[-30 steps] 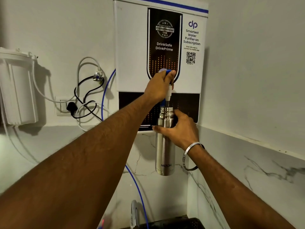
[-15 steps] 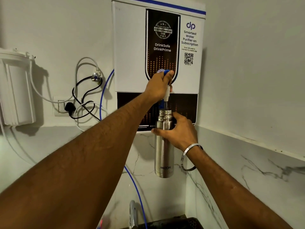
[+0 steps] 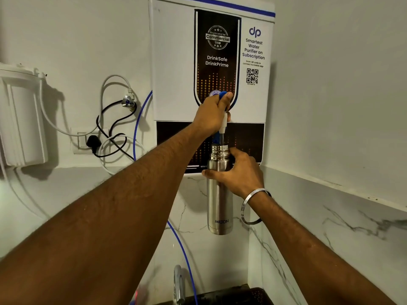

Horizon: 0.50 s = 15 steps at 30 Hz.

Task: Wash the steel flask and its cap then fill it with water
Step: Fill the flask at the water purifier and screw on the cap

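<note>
Both arms raised: left hand (image 3: 211,115) grips tap (image 3: 224,111), right hand (image 3: 240,172) (braceleted) holds flask (image 3: 219,208).

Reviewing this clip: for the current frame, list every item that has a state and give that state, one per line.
steel flask: uncapped, upright, held in the air under the spout
purifier tap: blue lever gripped; flow too faint to confirm
left hand: grips the tap lever
right hand: wraps the flask's upper body
black plug: seated in the wall socket
water purifier: mounted on the wall
</note>
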Motion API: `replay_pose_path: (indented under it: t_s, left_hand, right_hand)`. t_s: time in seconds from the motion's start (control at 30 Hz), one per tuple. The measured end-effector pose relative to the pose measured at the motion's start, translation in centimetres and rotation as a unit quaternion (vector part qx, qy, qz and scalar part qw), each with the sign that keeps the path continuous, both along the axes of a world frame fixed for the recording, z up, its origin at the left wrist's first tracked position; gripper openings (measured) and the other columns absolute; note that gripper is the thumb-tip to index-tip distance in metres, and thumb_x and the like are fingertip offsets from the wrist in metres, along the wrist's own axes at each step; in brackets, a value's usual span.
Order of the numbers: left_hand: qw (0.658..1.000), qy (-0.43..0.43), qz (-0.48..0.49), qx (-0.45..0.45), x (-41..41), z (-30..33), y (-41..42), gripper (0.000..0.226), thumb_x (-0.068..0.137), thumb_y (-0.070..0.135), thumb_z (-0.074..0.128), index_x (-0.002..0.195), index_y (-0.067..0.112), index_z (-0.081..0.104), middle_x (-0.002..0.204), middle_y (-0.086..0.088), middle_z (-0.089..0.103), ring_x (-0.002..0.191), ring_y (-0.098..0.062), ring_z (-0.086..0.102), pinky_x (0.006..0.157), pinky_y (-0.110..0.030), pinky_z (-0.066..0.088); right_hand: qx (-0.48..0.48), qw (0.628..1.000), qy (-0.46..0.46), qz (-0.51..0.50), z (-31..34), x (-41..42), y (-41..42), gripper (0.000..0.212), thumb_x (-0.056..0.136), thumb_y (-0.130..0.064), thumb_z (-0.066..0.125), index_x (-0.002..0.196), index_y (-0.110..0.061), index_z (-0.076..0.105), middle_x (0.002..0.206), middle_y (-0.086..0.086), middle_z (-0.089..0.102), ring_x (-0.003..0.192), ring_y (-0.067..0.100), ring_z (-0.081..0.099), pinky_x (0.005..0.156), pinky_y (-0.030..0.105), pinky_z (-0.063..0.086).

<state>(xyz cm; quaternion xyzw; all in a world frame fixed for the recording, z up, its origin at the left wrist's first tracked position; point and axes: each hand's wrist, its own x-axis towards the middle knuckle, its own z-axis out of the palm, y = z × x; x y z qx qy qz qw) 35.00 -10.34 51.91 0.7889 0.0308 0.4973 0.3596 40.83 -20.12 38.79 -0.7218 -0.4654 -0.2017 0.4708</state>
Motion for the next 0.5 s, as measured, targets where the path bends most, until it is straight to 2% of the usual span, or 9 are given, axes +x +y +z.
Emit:
replay_pose_path:
  t_s: [0.23, 0.5]
  left_hand:
    - [1.0, -0.006, -0.009, -0.01, -0.17, -0.03, -0.12, 0.032, 0.108, 0.038, 0.043, 0.095, 0.011, 0.053, 0.084, -0.004, 0.057, 0.067, -0.01, 0.059, 0.054, -0.016, 0.05]
    - [1.0, -0.008, -0.014, -0.012, -0.26, -0.04, -0.33, 0.032, 0.108, 0.038, 0.043, 0.091, 0.013, 0.052, 0.081, -0.002, 0.055, 0.065, -0.009, 0.057, 0.054, -0.015, 0.049]
  right_hand:
    - [0.002, 1.0, 0.007, 0.003, -0.27, -0.21, 0.14, 0.07, 0.061, -0.069, 0.083, 0.117, -0.034, 0.061, 0.095, -0.016, 0.065, 0.086, 0.01, 0.065, 0.079, 0.036, 0.06]
    - [0.001, 1.0, 0.005, -0.007, -0.4, 0.07, 0.15, 0.067, 0.059, -0.069, 0.083, 0.112, -0.035, 0.062, 0.092, -0.017, 0.067, 0.083, 0.008, 0.066, 0.076, 0.034, 0.059]
